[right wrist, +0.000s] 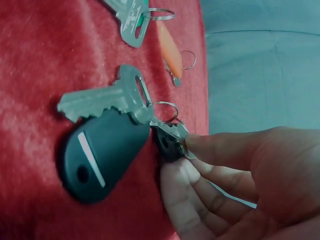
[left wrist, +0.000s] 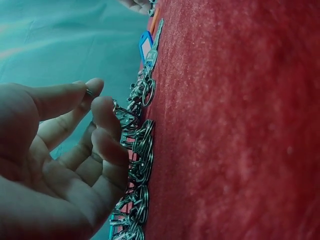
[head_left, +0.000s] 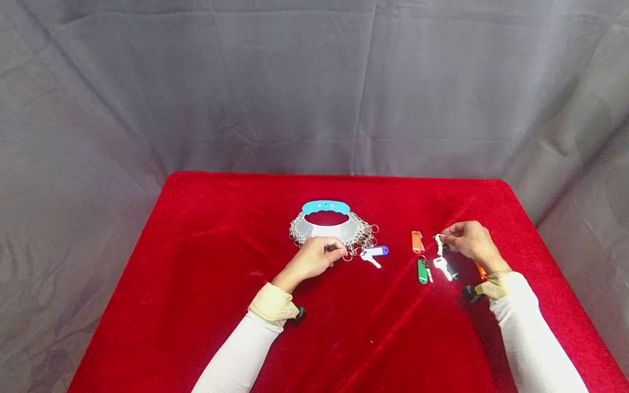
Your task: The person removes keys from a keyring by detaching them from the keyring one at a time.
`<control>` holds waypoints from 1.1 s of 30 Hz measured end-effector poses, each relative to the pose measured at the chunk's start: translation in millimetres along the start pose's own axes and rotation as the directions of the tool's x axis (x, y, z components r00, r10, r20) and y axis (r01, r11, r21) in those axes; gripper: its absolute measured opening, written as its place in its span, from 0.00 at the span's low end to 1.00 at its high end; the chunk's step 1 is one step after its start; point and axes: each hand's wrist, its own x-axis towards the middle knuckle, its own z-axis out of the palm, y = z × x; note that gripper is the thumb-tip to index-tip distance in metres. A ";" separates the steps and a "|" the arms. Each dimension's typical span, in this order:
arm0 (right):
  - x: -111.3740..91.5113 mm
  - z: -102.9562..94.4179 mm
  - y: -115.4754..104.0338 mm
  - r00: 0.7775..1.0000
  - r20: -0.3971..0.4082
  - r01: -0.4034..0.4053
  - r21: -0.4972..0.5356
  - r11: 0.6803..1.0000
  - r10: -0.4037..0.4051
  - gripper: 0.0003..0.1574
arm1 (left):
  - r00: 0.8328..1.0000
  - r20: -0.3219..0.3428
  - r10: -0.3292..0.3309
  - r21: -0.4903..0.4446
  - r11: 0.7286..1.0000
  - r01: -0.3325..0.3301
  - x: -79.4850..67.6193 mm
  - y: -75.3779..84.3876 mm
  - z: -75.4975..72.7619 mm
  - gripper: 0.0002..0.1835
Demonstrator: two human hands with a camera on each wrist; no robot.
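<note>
A metal key-ring holder with a light-blue grip lies mid-table, its curved edge hung with many split rings. At its near edge my left hand pinches one split ring between thumb and fingertip. A key with a blue-purple tag hangs off the rings just to the right. Farther right, my right hand pinches a key whose black tag is partly hidden by the fingers. Close beside that hand, another key rests on a black tag.
An orange key tag and a green key tag with its key lie between the hands. Another orange tag shows partly beneath the right wrist. Red cloth covers the table, and grey curtains hang behind it.
</note>
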 end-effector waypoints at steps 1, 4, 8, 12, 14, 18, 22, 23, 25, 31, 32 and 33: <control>0.1 -0.4 -0.5 1.000 -0.004 0.007 -0.016 1.000 -0.007 0.13 | 1.000 -0.004 -0.001 -0.006 1.000 0.001 -0.1 -0.2 -0.3 0.07; 0.9 -1.9 -3.3 0.999 -0.027 0.036 -0.074 0.997 -0.038 0.12 | 1.000 -0.011 -0.008 -0.012 1.000 0.008 -0.4 -0.4 -1.2 0.06; 0.7 -3.6 -11.4 0.993 -0.073 0.084 -0.135 0.987 -0.094 0.10 | 1.000 0.004 -0.028 -0.034 0.999 0.028 -0.2 -1.4 -0.7 0.05; -2.5 -2.6 -26.9 0.981 -0.114 0.140 -0.154 0.978 -0.159 0.08 | 0.998 0.021 -0.055 -0.066 0.996 0.056 0.4 -3.6 0.6 0.04; -3.9 -0.8 -36.2 0.974 -0.128 0.167 -0.157 0.973 -0.188 0.07 | 0.997 0.025 -0.077 -0.079 0.994 0.079 0.0 -4.0 0.7 0.04; -7.8 2.6 -57.5 0.962 -0.139 0.212 -0.156 0.965 -0.234 0.06 | 0.993 0.014 -0.118 -0.092 0.989 0.119 -1.4 -2.0 -0.1 0.06; -13.0 7.6 -79.6 0.952 -0.121 0.263 -0.149 0.953 -0.281 0.06 | 0.991 -0.029 -0.128 -0.078 0.989 0.125 -2.2 -1.2 -1.4 0.09; -14.0 9.6 -84.5 0.949 -0.111 0.278 -0.146 0.949 -0.295 0.07 | 0.991 -0.041 -0.125 -0.073 0.990 0.122 -2.3 -1.4 -1.7 0.09; -16.3 14.5 -93.7 0.947 -0.085 0.297 -0.131 0.946 -0.310 0.07 | 0.992 -0.057 -0.114 -0.063 0.992 0.111 -2.0 -2.1 -2.2 0.09; -21.3 38.1 -112.8 0.932 -0.020 0.357 -0.131 0.925 -0.362 0.08 | 0.995 -0.050 -0.085 -0.016 0.996 0.084 -0.7 -4.0 -2.3 0.08; -21.7 43.0 -115.2 0.927 -0.016 0.370 -0.137 0.919 -0.376 0.08 | 0.995 -0.049 -0.083 -0.012 0.996 0.083 -0.7 -4.0 -2.5 0.07; -21.9 48.1 -117.6 0.922 -0.013 0.382 -0.144 0.913 -0.387 0.08 | 0.995 -0.048 -0.083 -0.012 0.996 0.083 -0.8 -3.7 -2.8 0.07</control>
